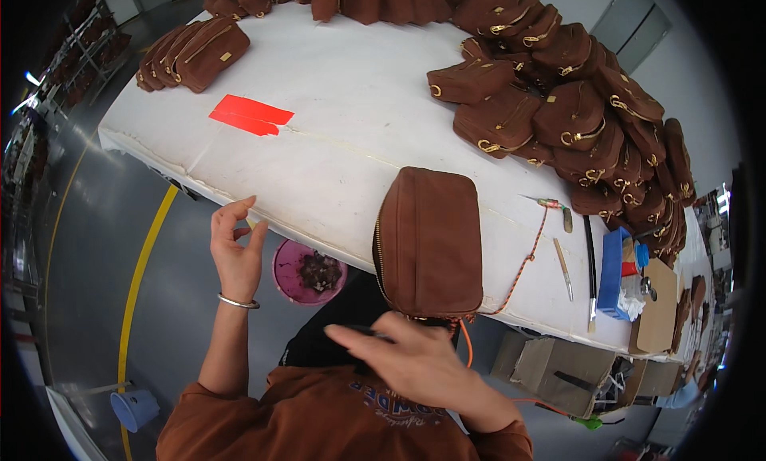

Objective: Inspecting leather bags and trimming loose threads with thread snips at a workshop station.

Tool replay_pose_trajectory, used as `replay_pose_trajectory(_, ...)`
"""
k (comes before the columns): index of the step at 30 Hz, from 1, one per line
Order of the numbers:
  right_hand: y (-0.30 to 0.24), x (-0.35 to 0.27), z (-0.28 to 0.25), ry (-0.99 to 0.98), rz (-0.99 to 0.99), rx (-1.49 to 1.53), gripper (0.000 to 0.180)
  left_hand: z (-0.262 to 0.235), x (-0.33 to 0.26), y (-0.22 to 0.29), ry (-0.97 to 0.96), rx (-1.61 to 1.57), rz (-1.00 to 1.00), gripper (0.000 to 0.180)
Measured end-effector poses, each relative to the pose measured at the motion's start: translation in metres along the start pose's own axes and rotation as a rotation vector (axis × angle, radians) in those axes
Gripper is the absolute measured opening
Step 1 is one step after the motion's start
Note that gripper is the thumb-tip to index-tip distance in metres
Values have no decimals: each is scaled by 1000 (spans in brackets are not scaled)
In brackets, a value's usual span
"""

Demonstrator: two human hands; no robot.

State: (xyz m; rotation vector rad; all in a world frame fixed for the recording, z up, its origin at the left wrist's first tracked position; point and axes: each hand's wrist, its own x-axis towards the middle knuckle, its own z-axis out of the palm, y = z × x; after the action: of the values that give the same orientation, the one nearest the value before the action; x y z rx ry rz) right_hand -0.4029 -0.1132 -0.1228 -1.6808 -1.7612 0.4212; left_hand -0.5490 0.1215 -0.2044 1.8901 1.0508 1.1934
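Observation:
A brown zippered pouch [435,242] lies at the table's near edge, its gold zipper along the left side. My left hand [238,250] is raised beside the edge, left of the pouch. Its fingers are bent, with the thumb apart from them and nothing visible between. My right hand [411,357] hovers in front of my body, just below the pouch and apart from it. Motion blurs its fingers; a dark patch shows between them, and I cannot tell if it is something held.
Brown pouches [574,118] are heaped along the right; more pouches [195,54] stand far left. Red tape [251,115] marks the white table [335,102]. Brushes [590,277], an awl-like tool [549,203] and a blue bin [613,273] lie right. A pink bucket [291,273] stands below.

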Motion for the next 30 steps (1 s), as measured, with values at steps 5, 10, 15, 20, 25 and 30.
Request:
replay_pose_trajectory(5, 42, -8, 103, -131, 112, 106, 34, 10, -8, -2, -235, -26, 124, 17)
replay_pose_trajectory(10, 48, -27, 111, -47, 201, 54, 23, 37, -20, 56, -226, -20, 133, 23)
replay_pose_trajectory(15, 39, -53, 66, 132, 145, 230, 18, 25, -32, 50, -441, 69, 259, 35)
replay_pose_trajectory(20, 35, -78, 31, 484, 284, 257, 10, 20, -40, 57, -501, 32, 188, 24)
replay_pose_trajectory(25, 55, -93, 27, 994, 491, 446, 16, 28, -55, 70, -700, -138, 189, 19)
replay_pose_trajectory(30, 63, -85, 23, 1051, 495, 557, 18, 36, -68, 80, -830, -488, -326, 29)
